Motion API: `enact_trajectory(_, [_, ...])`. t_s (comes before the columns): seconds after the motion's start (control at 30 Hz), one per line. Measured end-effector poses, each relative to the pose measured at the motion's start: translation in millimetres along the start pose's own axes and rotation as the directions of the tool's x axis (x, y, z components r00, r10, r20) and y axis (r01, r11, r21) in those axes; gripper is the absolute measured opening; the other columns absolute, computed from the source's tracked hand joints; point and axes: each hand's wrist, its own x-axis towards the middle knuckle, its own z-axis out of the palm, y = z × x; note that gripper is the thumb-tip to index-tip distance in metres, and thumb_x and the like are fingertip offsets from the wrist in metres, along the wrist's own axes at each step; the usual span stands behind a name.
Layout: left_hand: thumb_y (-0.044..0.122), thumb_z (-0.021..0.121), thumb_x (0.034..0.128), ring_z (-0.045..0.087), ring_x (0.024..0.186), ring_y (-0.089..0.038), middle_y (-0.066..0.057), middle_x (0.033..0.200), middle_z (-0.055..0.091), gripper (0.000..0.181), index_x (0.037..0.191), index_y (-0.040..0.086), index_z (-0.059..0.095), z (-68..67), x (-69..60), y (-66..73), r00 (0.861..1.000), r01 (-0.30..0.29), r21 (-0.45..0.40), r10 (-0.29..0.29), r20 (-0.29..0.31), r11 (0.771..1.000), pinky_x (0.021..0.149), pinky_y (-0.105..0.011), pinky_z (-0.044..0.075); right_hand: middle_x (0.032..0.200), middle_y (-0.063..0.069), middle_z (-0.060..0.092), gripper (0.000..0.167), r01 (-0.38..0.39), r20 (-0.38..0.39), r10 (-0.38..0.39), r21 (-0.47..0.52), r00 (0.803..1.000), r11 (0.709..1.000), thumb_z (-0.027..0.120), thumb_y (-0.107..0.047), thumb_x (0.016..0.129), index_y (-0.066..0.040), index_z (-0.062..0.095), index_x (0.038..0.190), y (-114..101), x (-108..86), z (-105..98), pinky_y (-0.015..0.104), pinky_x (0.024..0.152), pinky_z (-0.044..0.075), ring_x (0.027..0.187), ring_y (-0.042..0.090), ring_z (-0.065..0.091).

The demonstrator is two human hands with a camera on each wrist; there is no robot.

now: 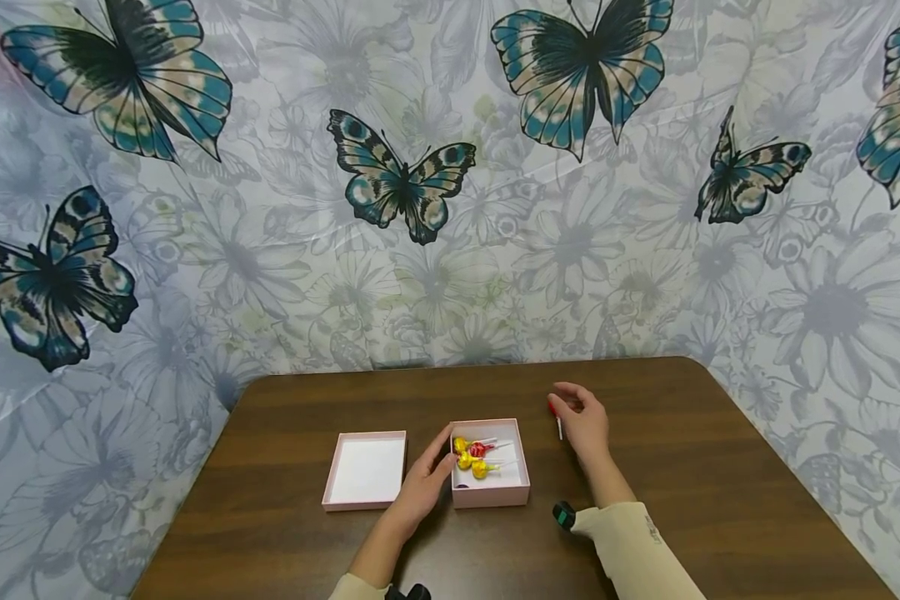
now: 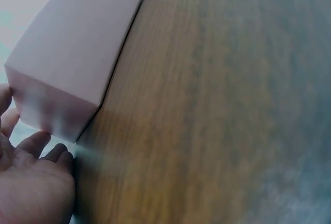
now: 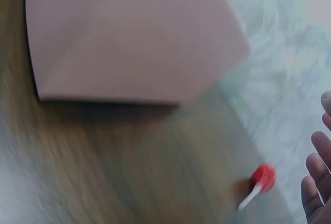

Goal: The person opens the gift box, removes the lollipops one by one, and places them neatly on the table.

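In the head view, a pink box (image 1: 491, 497) with a white inside stands open on the table. Several yellow-wrapped lollipops (image 1: 480, 470) and a red one (image 1: 477, 450) lie in it. My left hand (image 1: 422, 479) rests against the box's left side, fingers extended; fingertips touch its wall in the left wrist view. Right of the box, my right hand (image 1: 585, 425) is beside another red lollipop (image 3: 264, 177) with a white stick. In the right wrist view, the visible fingers (image 3: 320, 167) are loosely bent and apart from that lollipop; the thumb is out of view.
A pink-edged lid (image 1: 367, 469) lies left of the box, its white inside facing up. The brown wooden table (image 1: 690, 467) extends to both sides. Behind it hangs a butterfly-and-flower patterned cloth (image 1: 435, 292).
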Motion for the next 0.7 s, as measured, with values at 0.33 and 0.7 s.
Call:
enact_trajectory(0.33, [0.029,0.048,0.1059,0.017,0.154,-0.041,-0.008,0.166,0.025,0.054,0.157,0.035,0.031,-1.0,-0.2,-1.5,1.0,-0.01,-0.008,0.01,-0.003,1.0,0.119,-0.07,0.011,0.104,0.007,0.069,0.023,0.181,0.102,-0.19,0.093,0.976,0.979,0.076,-0.02,0.089,-0.014,0.074,0.111,-45.2,-35.8,11.1,0.02,0.069,0.046,0.08,0.006,0.056])
enact_trajectory(0.7, [0.031,0.048,0.1056,0.016,0.154,-0.041,-0.007,0.167,0.024,0.054,0.157,0.036,0.03,-0.4,0.6,0.8,1.0,-0.013,-0.02,0.014,0.012,1.0,0.119,-0.071,0.012,0.113,0.015,0.071,0.023,0.308,0.315,-0.324,0.102,0.892,0.946,0.074,-0.012,0.09,-0.008,0.072,0.113,-68.1,-75.0,14.2,0.021,0.078,0.052,0.088,0.009,0.058])
